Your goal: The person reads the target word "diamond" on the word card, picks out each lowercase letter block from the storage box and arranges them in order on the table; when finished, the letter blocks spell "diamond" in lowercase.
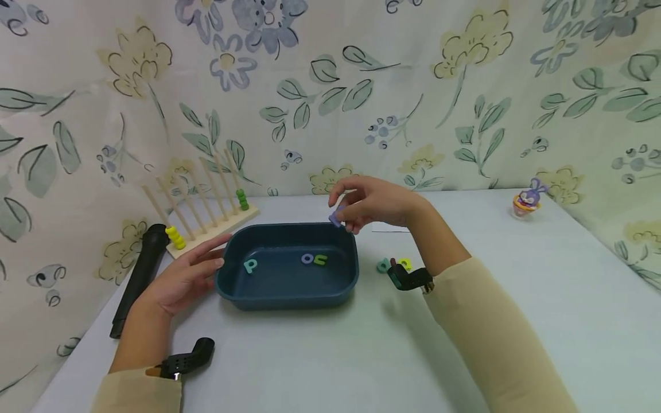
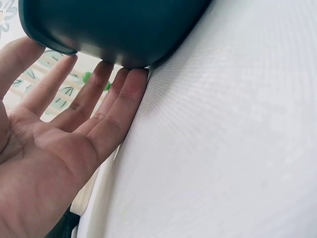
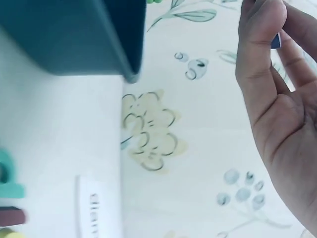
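A dark teal plastic bin (image 1: 289, 299) stands on the white table. Inside it lie a teal letter P (image 1: 250, 265), a purple ring-shaped letter O (image 1: 307, 258) and a green n-shaped letter (image 1: 320, 260). My left hand (image 1: 181, 282) touches the bin's left wall, its fingers extended, as the left wrist view also shows. Above the bin's far right corner, my right hand (image 1: 376, 202) pinches a small purple letter (image 1: 335, 218) between thumb and fingers. Which letter it is cannot be made out; in the right wrist view just a bluish edge (image 3: 276, 40) shows.
Right of the bin lie a teal letter (image 1: 383, 265), a yellow letter (image 1: 405, 264) and a dark red piece (image 3: 12, 216). Behind them is a printed white card (image 3: 99, 208). A wooden bead rack (image 1: 212, 230) and black rod (image 1: 138, 281) stand left; a purple toy (image 1: 528, 199) far right.
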Available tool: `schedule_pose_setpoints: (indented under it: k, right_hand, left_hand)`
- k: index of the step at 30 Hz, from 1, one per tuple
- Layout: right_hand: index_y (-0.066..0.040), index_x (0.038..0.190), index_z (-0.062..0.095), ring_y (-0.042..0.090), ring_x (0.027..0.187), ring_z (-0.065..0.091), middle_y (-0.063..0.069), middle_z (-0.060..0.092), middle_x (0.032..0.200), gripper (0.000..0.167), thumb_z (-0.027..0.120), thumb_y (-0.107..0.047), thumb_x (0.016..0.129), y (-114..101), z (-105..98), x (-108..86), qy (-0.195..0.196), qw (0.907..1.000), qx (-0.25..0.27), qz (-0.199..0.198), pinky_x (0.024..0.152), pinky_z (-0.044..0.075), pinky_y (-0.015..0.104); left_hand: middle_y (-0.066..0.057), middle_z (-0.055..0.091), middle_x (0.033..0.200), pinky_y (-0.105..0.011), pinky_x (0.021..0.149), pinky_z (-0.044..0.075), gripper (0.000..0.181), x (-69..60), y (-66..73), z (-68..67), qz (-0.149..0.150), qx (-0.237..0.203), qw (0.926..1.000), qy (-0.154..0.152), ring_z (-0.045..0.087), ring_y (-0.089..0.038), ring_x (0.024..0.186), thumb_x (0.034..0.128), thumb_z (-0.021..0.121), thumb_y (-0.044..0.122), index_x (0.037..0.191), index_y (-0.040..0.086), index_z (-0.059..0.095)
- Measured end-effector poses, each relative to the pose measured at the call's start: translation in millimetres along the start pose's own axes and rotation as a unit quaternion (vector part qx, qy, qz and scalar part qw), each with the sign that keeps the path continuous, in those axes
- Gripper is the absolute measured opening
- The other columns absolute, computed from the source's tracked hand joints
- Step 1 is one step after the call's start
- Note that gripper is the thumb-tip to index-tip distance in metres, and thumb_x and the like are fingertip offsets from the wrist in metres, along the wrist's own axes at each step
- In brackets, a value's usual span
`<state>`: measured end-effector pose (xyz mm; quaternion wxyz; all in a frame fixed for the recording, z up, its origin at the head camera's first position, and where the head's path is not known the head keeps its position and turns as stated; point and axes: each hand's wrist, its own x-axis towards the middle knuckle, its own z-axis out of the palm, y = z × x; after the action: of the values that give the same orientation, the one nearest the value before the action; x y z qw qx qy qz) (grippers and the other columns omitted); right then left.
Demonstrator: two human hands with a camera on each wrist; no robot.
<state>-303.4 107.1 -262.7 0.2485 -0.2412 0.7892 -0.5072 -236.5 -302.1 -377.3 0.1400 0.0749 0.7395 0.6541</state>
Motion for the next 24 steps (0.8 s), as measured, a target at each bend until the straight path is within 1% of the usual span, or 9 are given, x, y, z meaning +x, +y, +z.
schedule_pose_setpoints:
  k: [2, 4, 6, 10, 13, 19, 24]
  right_hand:
    - [-0.007, 0.118, 0.065, 0.027, 0.082, 0.066, 0.018, 0.066, 0.104, 0.022, 0.069, -0.014, 0.098, 8, -1, -5.4, 0.015, 0.9997, 0.017, -0.008, 0.080, 0.060, 0.037]
    - [-0.006, 0.119, 0.066, 0.026, 0.083, 0.067, 0.018, 0.065, 0.106, 0.023, 0.069, -0.013, 0.097, 15, -3, -10.2, 0.029, 0.9992, 0.026, -0.007, 0.082, 0.060, 0.036]
    - [-0.004, 0.120, 0.066, 0.026, 0.083, 0.067, 0.018, 0.064, 0.108, 0.024, 0.069, -0.010, 0.097, 20, -6, -14.5, 0.038, 0.9987, 0.036, -0.004, 0.082, 0.060, 0.035]
    - [-0.004, 0.122, 0.065, 0.027, 0.085, 0.067, 0.016, 0.062, 0.114, 0.029, 0.071, -0.008, 0.094, 22, -9, -21.9, 0.050, 0.9978, 0.043, 0.002, 0.084, 0.061, 0.036]
    - [-0.005, 0.123, 0.066, 0.029, 0.089, 0.068, 0.015, 0.061, 0.118, 0.032, 0.073, -0.009, 0.092, 22, -10, -27.4, 0.063, 0.9972, 0.039, 0.006, 0.086, 0.061, 0.038]
    - [-0.007, 0.126, 0.067, 0.035, 0.098, 0.069, 0.017, 0.061, 0.123, 0.036, 0.074, -0.011, 0.091, 23, -11, -39.5, 0.105, 0.9943, 0.011, 0.011, 0.090, 0.060, 0.039]
    - [-0.008, 0.128, 0.068, 0.033, 0.100, 0.071, 0.017, 0.063, 0.123, 0.038, 0.075, -0.014, 0.091, 26, -15, -48.4, 0.141, 0.9899, -0.008, 0.012, 0.092, 0.060, 0.038]
  left_hand:
    - [-0.004, 0.044, 0.150, -0.029, 0.093, 0.056, 0.059, 0.3, 0.6, -1.3, -0.001, 0.002, 1.0000, 0.001, 0.063, -0.009, 0.118, 0.1069, 0.057, 0.021, 0.162, 0.025, 0.036]
    - [-0.005, 0.043, 0.152, -0.029, 0.093, 0.055, 0.059, 0.5, 0.4, -2.2, 0.000, 0.004, 1.0000, -0.001, 0.063, -0.008, 0.119, 0.1069, 0.057, 0.021, 0.162, 0.025, 0.036]
    - [-0.003, 0.045, 0.149, -0.029, 0.093, 0.055, 0.059, 1.1, -0.5, -2.6, 0.002, 0.001, 1.0000, -0.004, 0.063, -0.009, 0.119, 0.1069, 0.057, 0.020, 0.162, 0.026, 0.036]
    - [0.006, 0.050, 0.142, -0.030, 0.092, 0.056, 0.059, 1.9, -1.8, -3.1, 0.004, -0.010, 0.9999, -0.007, 0.064, -0.010, 0.117, 0.1071, 0.057, 0.019, 0.162, 0.025, 0.036]
    - [0.009, 0.052, 0.139, -0.030, 0.092, 0.056, 0.058, 1.7, -2.1, -3.3, 0.000, -0.015, 0.9999, -0.006, 0.064, -0.010, 0.117, 0.1073, 0.056, 0.019, 0.162, 0.024, 0.036]
    - [0.009, 0.052, 0.139, -0.030, 0.092, 0.056, 0.058, 0.9, -1.6, -3.2, 0.001, -0.019, 0.9998, -0.010, 0.064, -0.010, 0.118, 0.1074, 0.056, 0.018, 0.162, 0.024, 0.037]
    - [0.008, 0.056, 0.137, -0.030, 0.091, 0.057, 0.055, 1.1, -1.6, -3.4, 0.011, -0.042, 0.9989, -0.019, 0.065, -0.011, 0.116, 0.1074, 0.055, 0.014, 0.160, 0.025, 0.041]
